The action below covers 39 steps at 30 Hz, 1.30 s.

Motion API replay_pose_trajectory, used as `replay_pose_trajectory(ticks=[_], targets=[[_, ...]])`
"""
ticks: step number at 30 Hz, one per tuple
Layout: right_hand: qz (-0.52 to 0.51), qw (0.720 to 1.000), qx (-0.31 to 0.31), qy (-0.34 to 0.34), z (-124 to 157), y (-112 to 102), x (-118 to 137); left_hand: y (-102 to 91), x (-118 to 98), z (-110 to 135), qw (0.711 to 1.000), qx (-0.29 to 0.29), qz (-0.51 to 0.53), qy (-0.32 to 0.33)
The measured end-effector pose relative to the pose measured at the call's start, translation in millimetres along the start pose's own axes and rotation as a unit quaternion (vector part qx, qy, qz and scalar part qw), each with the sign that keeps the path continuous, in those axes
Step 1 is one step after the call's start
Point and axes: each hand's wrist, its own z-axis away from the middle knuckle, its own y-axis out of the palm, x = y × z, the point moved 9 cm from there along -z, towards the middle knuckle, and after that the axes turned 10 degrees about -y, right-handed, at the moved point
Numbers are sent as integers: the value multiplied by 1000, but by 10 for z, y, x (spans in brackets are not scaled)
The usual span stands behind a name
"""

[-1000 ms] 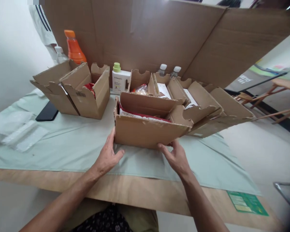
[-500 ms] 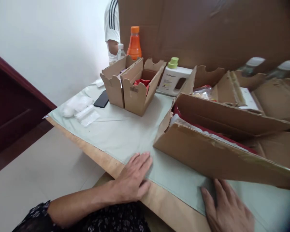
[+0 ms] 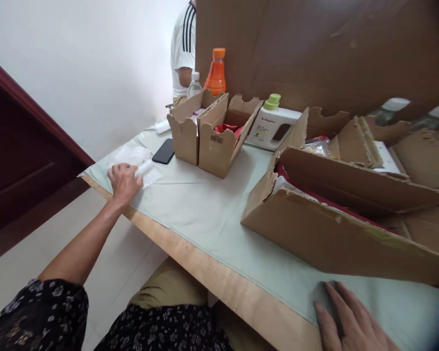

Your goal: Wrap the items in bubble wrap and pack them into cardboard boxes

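My left hand [image 3: 124, 182] reaches out to the far left corner of the table and rests on a pile of clear plastic bags [image 3: 142, 170], fingers curled over them. My right hand [image 3: 346, 319] lies flat with fingers spread on the pale green cloth [image 3: 205, 204], just in front of a large open cardboard box [image 3: 332, 234] that holds something red and white. A black phone [image 3: 164, 151] lies just beyond the bags.
Two smaller open cardboard boxes [image 3: 208, 136] stand at the back left, one with red contents. A white bottle with a green cap [image 3: 272, 124], an orange bottle [image 3: 215, 73] and a tall cardboard sheet [image 3: 314, 48] stand behind. A person in a white striped shirt [image 3: 183, 48] stands behind the table.
My left hand has moved from the table's near edge out to the plastic bags at the far left. My right hand stays flat by the large box. The view has shifted slightly.
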Motion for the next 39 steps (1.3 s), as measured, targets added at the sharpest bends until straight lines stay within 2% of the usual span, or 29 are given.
replay_pose_trajectory(ticks=[3,5,6,7,9,11,12,14,16,17,18,19,21,22,24,26,27,29,31,33,35,37,39], targets=[[-13,1000,-24,9,24,-45,23,-130,-24,142,999,-18,42,-7],[-47,995,-85,15,40,-170,131,-235,-86,418,984,9,173,-38],[-76,991,-112,15,42,-235,216,-250,-145,586,961,50,265,-60],[-114,985,-129,11,30,-286,325,-240,-242,769,921,108,365,-83],[-208,971,-120,-1,-45,-327,597,-185,-566,1169,806,245,526,-116],[-322,942,-88,-7,-168,-327,896,-139,-964,1574,691,371,605,-137],[-389,918,-74,-9,-238,-323,1040,-114,-1151,1764,644,423,621,-144],[-538,841,-55,-7,-367,-308,1283,-42,-1450,2092,573,503,630,-150],[-653,755,-54,17,-451,-278,1396,88,-1613,2338,538,556,614,-154],[-684,726,-64,44,-466,-255,1383,174,-1631,2417,540,570,599,-156],[-696,710,-75,78,-462,-223,1336,265,-1603,2453,559,570,581,-159],[-695,705,-87,112,-442,-192,1266,346,-1537,2442,593,552,564,-162],[-670,718,-95,166,-379,-130,1126,418,-1353,2319,689,470,531,-149],[-654,729,-89,179,-352,-103,1078,395,-1279,2249,742,419,507,-126],[-621,759,-72,179,-319,-67,1024,265,-1281,2186,836,331,437,-33],[-584,791,-64,169,-297,-51,1004,116,-1488,2273,894,267,343,107],[-566,805,-62,165,-286,-48,1003,68,-1630,2366,907,241,296,178],[-536,827,-56,161,-259,-48,1009,66,-1884,2571,909,206,217,289],[-509,844,-49,159,-228,-65,1005,191,-2014,2700,903,204,155,344],[-475,864,-46,158,-195,-102,976,345,-1990,2686,905,209,112,352],[-438,883,-50,160,-163,-143,932,429,-1854,2547,918,200,95,330],[-411,895,-54,165,-140,-164,900,396,-1694,2369,934,174,102,294],[-402,898,-56,168,-133,-163,901,272,-1609,2270,943,147,125,271]])
